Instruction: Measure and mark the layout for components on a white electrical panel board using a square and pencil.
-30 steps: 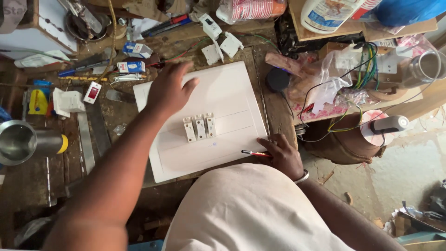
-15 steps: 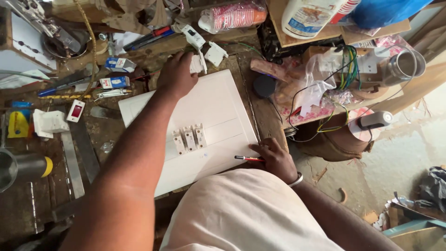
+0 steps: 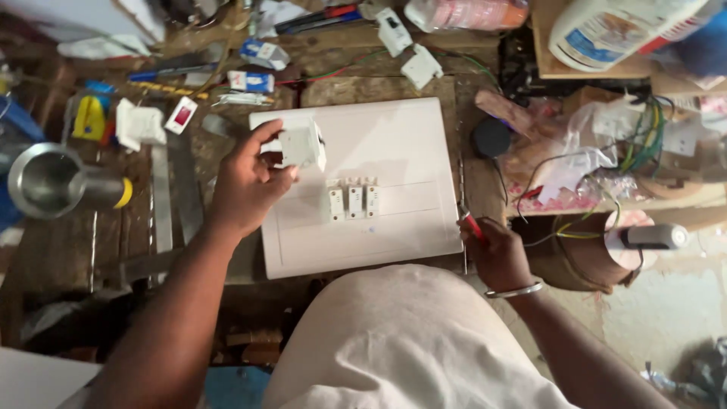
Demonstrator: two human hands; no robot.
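Note:
A white square panel (image 3: 394, 144) lies flat on the cluttered wooden bench, with three small white switch modules (image 3: 354, 198) set in a row at its middle. My left hand (image 3: 246, 182) holds a white switch block (image 3: 301, 144) above the panel's left part. At the panel's right edge, my right hand (image 3: 496, 254) grips a red-handled tool (image 3: 471, 224); a metal bangle sits on that wrist.
More white switch parts (image 3: 421, 67) and small boxes (image 3: 250, 80) lie behind the panel. A metal cup (image 3: 45, 182) stands at the left. A tangle of coloured wires (image 3: 644, 136) and plastic bags fills the right, with a white jug (image 3: 628, 26) on a box.
My left hand has come back from the far edge of the bench with a white switch block in it. My right hand has shifted to the panel's right edge.

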